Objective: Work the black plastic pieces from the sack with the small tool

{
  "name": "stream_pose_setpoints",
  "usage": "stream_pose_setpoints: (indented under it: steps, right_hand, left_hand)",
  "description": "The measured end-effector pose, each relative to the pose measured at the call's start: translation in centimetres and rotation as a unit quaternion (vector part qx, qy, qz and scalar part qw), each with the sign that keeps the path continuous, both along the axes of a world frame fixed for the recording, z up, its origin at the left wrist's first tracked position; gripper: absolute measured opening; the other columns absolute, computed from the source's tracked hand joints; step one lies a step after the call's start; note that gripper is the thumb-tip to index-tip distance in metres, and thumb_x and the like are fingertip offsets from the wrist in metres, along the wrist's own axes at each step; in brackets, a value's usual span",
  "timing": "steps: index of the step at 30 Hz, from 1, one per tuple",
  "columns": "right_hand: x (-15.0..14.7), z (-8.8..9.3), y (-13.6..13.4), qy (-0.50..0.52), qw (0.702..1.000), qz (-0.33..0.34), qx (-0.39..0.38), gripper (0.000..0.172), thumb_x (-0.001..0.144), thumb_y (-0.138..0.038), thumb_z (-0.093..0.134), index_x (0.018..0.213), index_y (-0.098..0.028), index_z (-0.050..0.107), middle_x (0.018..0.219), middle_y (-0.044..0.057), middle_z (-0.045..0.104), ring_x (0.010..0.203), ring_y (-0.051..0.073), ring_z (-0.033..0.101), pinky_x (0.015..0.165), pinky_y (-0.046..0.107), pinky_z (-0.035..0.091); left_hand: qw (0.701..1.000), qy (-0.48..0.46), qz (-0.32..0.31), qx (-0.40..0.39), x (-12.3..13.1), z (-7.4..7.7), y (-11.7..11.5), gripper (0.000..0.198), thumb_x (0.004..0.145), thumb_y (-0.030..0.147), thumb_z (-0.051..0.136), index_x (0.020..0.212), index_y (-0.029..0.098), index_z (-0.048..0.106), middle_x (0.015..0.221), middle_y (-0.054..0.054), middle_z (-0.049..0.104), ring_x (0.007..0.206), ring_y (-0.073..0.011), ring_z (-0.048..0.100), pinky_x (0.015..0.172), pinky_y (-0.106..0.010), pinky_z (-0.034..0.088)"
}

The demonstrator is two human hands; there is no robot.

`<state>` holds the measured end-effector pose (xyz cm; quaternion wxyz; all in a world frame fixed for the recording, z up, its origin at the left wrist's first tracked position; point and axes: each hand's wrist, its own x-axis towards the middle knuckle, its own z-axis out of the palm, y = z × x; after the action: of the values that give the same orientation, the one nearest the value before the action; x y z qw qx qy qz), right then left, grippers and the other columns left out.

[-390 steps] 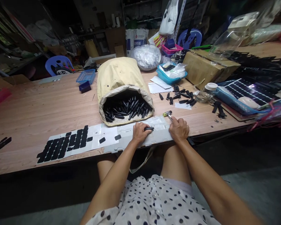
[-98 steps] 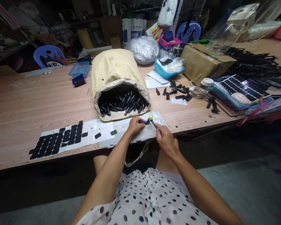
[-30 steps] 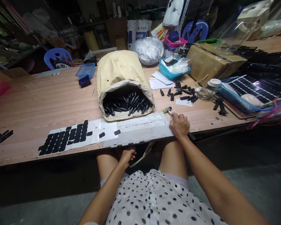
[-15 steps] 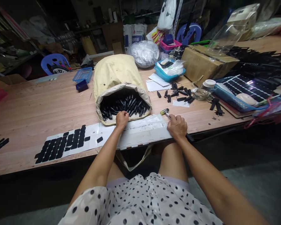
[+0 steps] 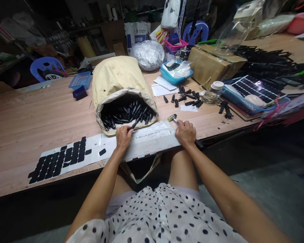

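Observation:
My left hand (image 5: pixel 124 137) is closed on a slim black plastic part (image 5: pixel 135 124), its tip pointing up and right. The hand is just in front of the mouth of a cream cloth sack (image 5: pixel 120 74), which lies on its side. Many similar black pieces (image 5: pixel 126 112) fill the sack's opening. My right hand (image 5: pixel 186 134) grips the handle of a small hammer (image 5: pixel 172 117) with a yellowish head, near the table's front edge. Between my hands lies a flat white board (image 5: pixel 152 143), partly under clear plastic.
Left of the board, black rounded stickers (image 5: pixel 50 163) lie on a white sheet. Loose black parts (image 5: pixel 190 96) are scattered behind the hammer. A cardboard box (image 5: pixel 212 64), a blue basin (image 5: pixel 176 76) and a blue basket (image 5: pixel 245 101) stand to the right.
My left hand has come away from the sack's mouth toward me, and a black part now shows in its fingers. My right hand stays on the hammer. The view has shifted slightly right.

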<state>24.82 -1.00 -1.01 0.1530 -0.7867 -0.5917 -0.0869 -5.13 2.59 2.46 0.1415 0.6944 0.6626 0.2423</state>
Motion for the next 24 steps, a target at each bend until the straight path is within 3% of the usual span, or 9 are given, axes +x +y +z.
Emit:
stream_pose_setpoints:
  steps: [4, 6, 10, 16, 20, 24]
  right_hand:
    - [-0.1, 0.1, 0.0, 0.001, 1.000, -0.004, -0.005, 0.035, 0.093, -0.021, 0.047, 0.123, -0.020, 0.065, 0.100, 0.012, 0.057, 0.094, 0.027, 0.047, 0.070, 0.033, 0.028]
    - [0.0, 0.1, 0.0, 0.002, 1.000, -0.002, -0.006, 0.035, 0.093, -0.022, 0.048, 0.123, -0.019, 0.065, 0.099, 0.012, 0.057, 0.094, 0.027, 0.047, 0.070, 0.033, 0.028]
    - [-0.1, 0.2, -0.1, 0.005, 1.000, 0.005, -0.005, 0.035, 0.092, -0.022, 0.050, 0.123, -0.020, 0.065, 0.099, 0.012, 0.057, 0.093, 0.027, 0.047, 0.069, 0.033, 0.029]
    - [0.2, 0.4, 0.1, 0.028, 1.000, 0.013, -0.005, 0.035, 0.094, -0.021, 0.047, 0.121, -0.021, 0.068, 0.099, 0.012, 0.060, 0.094, 0.026, 0.049, 0.069, 0.032, 0.030]
    - [0.8, 1.1, 0.0, 0.092, 0.995, 0.025, -0.012, 0.038, 0.093, -0.019, 0.047, 0.123, -0.025, 0.069, 0.097, 0.010, 0.062, 0.092, 0.024, 0.052, 0.071, 0.031, 0.035]
    - [0.2, 1.7, -2.0, 0.190, 0.979, 0.067, 0.023, 0.041, 0.093, -0.019, 0.045, 0.126, -0.025, 0.069, 0.099, 0.008, 0.066, 0.093, 0.023, 0.059, 0.079, 0.031, 0.045]
  left_hand:
    - [0.993, -0.029, -0.118, -0.013, 3.4, -0.3, -2.8, 0.013, 0.089, 0.028, 0.065, 0.099, 0.023, 0.072, 0.101, -0.008, 0.071, 0.104, -0.0274, 0.056, 0.095, -0.039, 0.041]
    - [0.988, -0.036, -0.146, -0.041, 5.0, -0.8, -3.4, 0.012, 0.088, 0.027, 0.066, 0.098, 0.024, 0.073, 0.101, -0.008, 0.071, 0.105, -0.0273, 0.055, 0.095, -0.039, 0.041]
    - [0.988, -0.048, -0.135, -0.055, 6.5, -1.7, -3.2, 0.013, 0.088, 0.027, 0.066, 0.098, 0.026, 0.074, 0.103, -0.007, 0.070, 0.106, -0.0266, 0.055, 0.094, -0.038, 0.041]
    - [0.991, -0.067, -0.105, -0.050, 6.5, -2.4, -2.7, 0.013, 0.083, 0.028, 0.071, 0.095, 0.026, 0.075, 0.098, -0.005, 0.069, 0.103, -0.0260, 0.054, 0.094, -0.038, 0.041]
    - [0.988, -0.083, -0.119, -0.062, 6.2, -2.3, -2.5, 0.014, 0.081, 0.027, 0.073, 0.095, 0.027, 0.076, 0.096, -0.004, 0.069, 0.102, -0.0254, 0.053, 0.095, -0.038, 0.041]
    - [0.984, -0.092, -0.128, -0.077, 6.2, -2.1, -2.6, 0.015, 0.078, 0.026, 0.076, 0.093, 0.027, 0.076, 0.095, -0.003, 0.069, 0.102, -0.0254, 0.053, 0.095, -0.038, 0.039]
